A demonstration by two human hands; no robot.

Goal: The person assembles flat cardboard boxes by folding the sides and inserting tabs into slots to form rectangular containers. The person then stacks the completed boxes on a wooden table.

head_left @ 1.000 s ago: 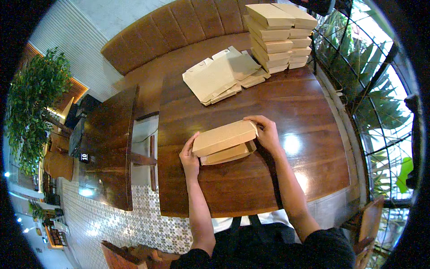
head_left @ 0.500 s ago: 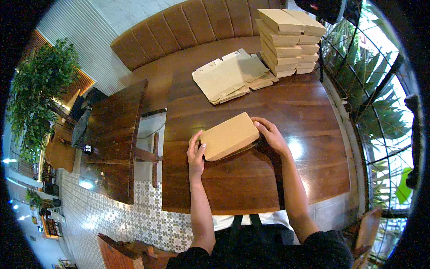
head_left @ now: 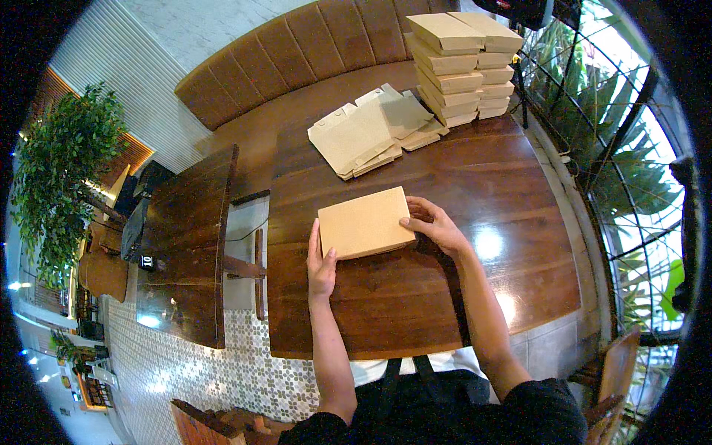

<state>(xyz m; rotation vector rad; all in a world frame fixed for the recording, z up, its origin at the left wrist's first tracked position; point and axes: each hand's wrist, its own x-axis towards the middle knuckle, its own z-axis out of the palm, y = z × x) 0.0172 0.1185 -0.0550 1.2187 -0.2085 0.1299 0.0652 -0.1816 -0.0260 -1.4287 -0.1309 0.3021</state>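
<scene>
A closed brown cardboard box (head_left: 365, 225) is held between my two hands over the near half of the wooden table (head_left: 400, 311). My left hand (head_left: 322, 267) grips its left end, the thumb along the front corner and the fingers up the side. At the right end, my right hand (head_left: 437, 226) has its thumb on the top edge and its fingers behind the box. Farther off on the table lie several flat, unfolded cardboard boxes (head_left: 352, 137), overlapping one another. Behind them to the right rises a stack of folded boxes (head_left: 449, 67) in two columns.
A brown padded bench (head_left: 297, 59) runs along the table's far side. To the left stands a second wooden table (head_left: 185, 259) with a small black number sign (head_left: 147, 262) on it. A metal-barred window (head_left: 615, 148) borders the right; a wooden chair (head_left: 615, 371) stands at lower right.
Both hands have turned the box so its top faces me more and its long edges lie more level. The right thumb has come onto its top edge. The view has shifted slightly.
</scene>
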